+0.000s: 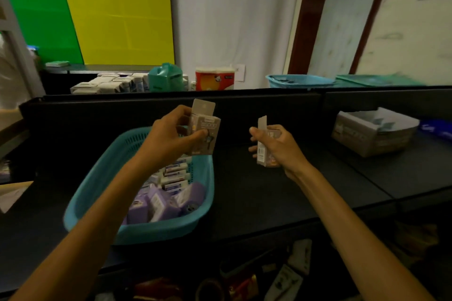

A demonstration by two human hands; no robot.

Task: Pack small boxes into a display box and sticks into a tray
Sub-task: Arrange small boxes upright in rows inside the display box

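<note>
Standing along the far edge of the dark table [281, 193] is a low black wall [244, 105], and behind it sit stacked white cartons [110, 83], a green jug [166, 78], a red and white pack [214, 78] and a second blue basket [299, 80]. Green and yellow boards [97, 19] lean against the back wall, with a brown door frame [310, 19] to the right. Under the table's front edge lies a blurred clutter of dark and red items that cannot be made out.

On the table to the left is a blue basket [97, 186] holding purple boxes [159, 203] near its front and white sticks [176, 173] piled behind them. The left forearm reaches over this basket and hides part of its contents. At the far right of the table, well apart from both hands, sits the grey display box [374, 129], open at the top; what is inside it is too blurred to tell.

The left hand [171, 134] grips a small grey box [205, 132] held upright above the basket's far rim, fingers curled round its side and thumb on its front; the box's top flap stands open. The right hand [276, 146] grips another small box [265, 146], also upright, seen edge-on, with its flap raised. The two boxes are near each other but apart, both held above the table.
</note>
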